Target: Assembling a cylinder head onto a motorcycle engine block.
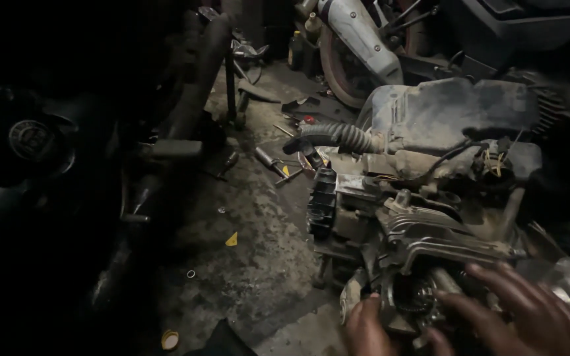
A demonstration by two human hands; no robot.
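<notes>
A dirty scooter engine [423, 217] lies on the workshop floor at the right, with a black ribbed hose [341, 137] and a grey air box [443, 112] on top. My left hand [367, 326] rests against the lower front of the engine case, beside a round opening that shows a gear [417, 298]. My right hand [519, 310] hovers over the same opening with its fingers spread, touching or nearly touching the case. Neither hand holds a tool.
Loose tools [272, 161] and small parts lie on the stained concrete floor [252, 257]. A yellow scrap [231, 239] and a small cap [169, 339] lie nearer. Dark scooter bodies stand at left [28, 151], a wheel with exhaust [357, 46] at back.
</notes>
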